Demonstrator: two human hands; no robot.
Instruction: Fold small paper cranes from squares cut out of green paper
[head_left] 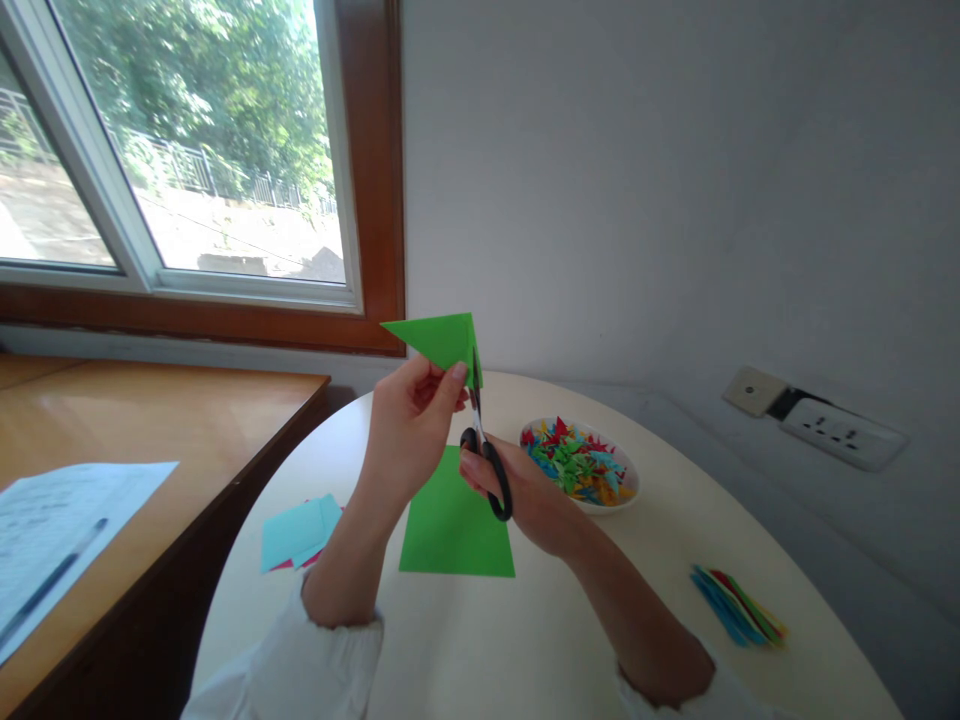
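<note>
A folded piece of green paper (439, 338), roughly triangular, is pinched between the thumb and fingers of my left hand (412, 420). My right hand (529, 490) grips black-handled scissors (496, 480), with fingers in the handle loops. The scissor blades point up and lie along the right edge of the folded paper, touching it. Below both hands, a flat green sheet (457, 535) rests on the table, partly covered by my hands.
On the round white table (570, 640) stand a white bowl (632, 490) of colourful folded paper pieces, light blue paper squares (292, 535) over pink ones, and a stack of coloured strips (739, 605). A wooden desk (247, 405) at left bears a written sheet (112, 490) and a pen (56, 575).
</note>
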